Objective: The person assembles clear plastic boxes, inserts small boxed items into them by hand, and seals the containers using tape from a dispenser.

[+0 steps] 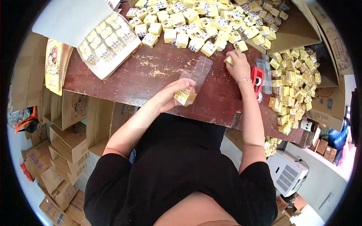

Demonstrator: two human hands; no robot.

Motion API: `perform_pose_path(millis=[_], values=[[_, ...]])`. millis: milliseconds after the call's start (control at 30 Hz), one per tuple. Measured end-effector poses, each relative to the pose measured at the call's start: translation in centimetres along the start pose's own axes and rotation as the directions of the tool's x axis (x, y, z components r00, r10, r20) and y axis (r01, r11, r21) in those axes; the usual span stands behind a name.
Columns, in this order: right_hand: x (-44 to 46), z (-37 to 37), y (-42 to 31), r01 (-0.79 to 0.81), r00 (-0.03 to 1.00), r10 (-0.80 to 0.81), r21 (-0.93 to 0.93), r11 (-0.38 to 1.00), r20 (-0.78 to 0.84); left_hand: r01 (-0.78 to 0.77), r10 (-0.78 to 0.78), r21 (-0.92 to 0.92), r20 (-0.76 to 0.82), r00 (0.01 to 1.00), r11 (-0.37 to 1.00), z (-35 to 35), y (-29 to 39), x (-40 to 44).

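Observation:
My left hand (170, 95) is closed around a clear plastic box (199, 75) near the table's front edge. The box's long transparent end points away from me, and yellow printed content (185, 97) shows at its lower end. To the right, my right hand (240, 67) pinches a small yellow block (229, 60) over the table. Just beyond its fingertips lies another yellow block (241, 46), at the near edge of a large heap of yellow-and-white blocks (190, 16), some with metal rings.
A red tape dispenser (257, 77) and clear plastic packaging (266, 75) lie beside my right forearm. Packed yellow boxes (292, 79) are heaped at the right. An open white display carton (113, 67) with yellow boxes and yellow printed sheets (56, 66) are at the left.

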State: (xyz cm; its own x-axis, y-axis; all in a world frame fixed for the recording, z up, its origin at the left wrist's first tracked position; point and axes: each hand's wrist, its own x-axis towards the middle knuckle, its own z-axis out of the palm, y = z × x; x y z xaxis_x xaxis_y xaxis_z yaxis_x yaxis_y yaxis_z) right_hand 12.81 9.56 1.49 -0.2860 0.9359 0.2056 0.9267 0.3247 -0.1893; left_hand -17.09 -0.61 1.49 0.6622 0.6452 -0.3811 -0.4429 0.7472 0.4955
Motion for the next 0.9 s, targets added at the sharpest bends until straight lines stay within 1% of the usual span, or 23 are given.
perform_pose_path(millis=[33,100,133,200,233,300,333,367,400,433,467,500,533,567,633,667,733,767,800,833,867,900], values=[[-1.2,-1.3,-1.4,0.062,0.995,-0.055,-0.085,0.994,0.086,0.01,-0.01,0.003,-0.019,1.0,1.0,-0.3,0.2,0.1],[-4.0,-1.7,-2.8,0.253,0.966,-0.241,-0.138,0.958,0.096,0.018,-0.016,0.03,-0.073,0.997,0.999,-0.4,0.4,0.3],[-5.1,-2.2,-3.4,0.335,0.939,-0.314,-0.167,0.927,0.142,0.021,-0.017,0.042,-0.078,0.997,0.999,-0.4,0.5,0.6],[-7.0,-3.6,-4.9,0.43,0.889,-0.382,-0.174,0.886,0.254,0.017,-0.012,0.07,-0.069,0.998,0.997,-0.6,0.6,1.1],[-7.9,-4.0,-5.3,0.464,0.852,-0.398,-0.138,0.875,0.339,0.025,-0.021,0.069,-0.064,0.998,0.997,-0.4,0.7,1.2],[-9.1,-5.4,-6.3,0.493,0.84,-0.46,-0.052,0.868,0.287,-0.008,0.015,0.095,-0.071,0.997,0.995,0.0,1.1,1.4],[-9.3,-6.4,-6.7,0.484,0.827,-0.476,0.051,0.873,0.298,-0.016,0.023,0.095,-0.071,0.997,0.995,-0.2,1.1,1.5],[-9.5,-7.0,-7.1,0.362,0.891,-0.389,0.154,0.92,0.233,-0.017,0.024,0.093,-0.072,0.997,0.996,-0.3,1.1,1.4],[-9.6,-7.4,-7.2,0.237,0.941,-0.288,0.262,0.935,0.178,-0.035,0.044,0.106,-0.083,0.996,0.994,-0.1,1.2,1.3],[-10.0,-6.7,-6.9,0.092,0.986,-0.131,0.322,0.942,0.1,-0.052,0.064,0.119,-0.095,0.993,0.992,0.0,1.3,1.1],[-10.3,-5.6,-6.4,-0.092,0.989,0.042,0.363,0.927,0.145,-0.049,0.061,0.117,-0.097,0.993,0.992,-0.1,1.2,0.9],[-10.7,-4.4,-5.9,-0.275,0.957,0.213,0.395,0.876,0.195,-0.05,0.06,0.121,-0.085,0.995,0.991,-0.2,1.2,0.8],[-11.2,-3.8,-5.4,-0.257,0.958,0.189,0.35,0.901,0.217,-0.054,0.063,0.129,-0.071,0.996,0.99,-0.3,1.3,0.7],[-11.4,-3.7,-5.0,-0.258,0.958,0.191,0.351,0.9,0.213,-0.053,0.063,0.133,-0.069,0.996,0.99,-0.3,1.3,0.8],[-11.7,-3.9,-5.1,-0.401,0.867,0.13,0.517,0.756,0.481,-0.05,0.056,0.134,-0.035,0.998,0.99,-0.2,0.8,0.4],[-12.6,-2.6,-4.7,-0.181,0.956,0.007,0.574,0.799,0.292,-0.02,0.022,0.102,-0.021,1.0,0.995,0.0,0.5,0.2],[-13.4,-3.1,-6.1,-0.211,0.945,0.008,0.591,0.779,0.327,-0.014,0.017,0.101,-0.024,1.0,0.995,1.5,0.2,-0.4],[-14.0,-3.1,-6.9,-0.123,0.97,-0.035,0.612,0.781,0.24,-0.04,0.04,0.171,0.001,0.999,0.984,2.4,0.4,-0.4],[-14.8,-3.3,-7.5,-0.116,0.961,-0.04,0.529,0.84,0.275,-0.078,0.08,0.347,0.01,0.997,0.934,3.3,0.6,-0.2],[-15.4,-3.5,-8.2,-0.181,0.926,-0.013,0.476,0.861,0.376,-0.117,0.119,0.51,0.03,0.992,0.852,4.5,1.1,0.1],[-15.7,-4.2,-9.0,-0.141,0.92,-0.035,0.414,0.899,0.39,-0.131,0.177,0.698,0.006,0.984,0.704,7.1,2.6,-0.9],[-16.2,-4.0,-9.6,-0.074,0.947,-0.051,0.371,0.926,0.316,-0.169,0.254,0.877,0.056,0.966,0.45,10.1,4.2,-2.1]])
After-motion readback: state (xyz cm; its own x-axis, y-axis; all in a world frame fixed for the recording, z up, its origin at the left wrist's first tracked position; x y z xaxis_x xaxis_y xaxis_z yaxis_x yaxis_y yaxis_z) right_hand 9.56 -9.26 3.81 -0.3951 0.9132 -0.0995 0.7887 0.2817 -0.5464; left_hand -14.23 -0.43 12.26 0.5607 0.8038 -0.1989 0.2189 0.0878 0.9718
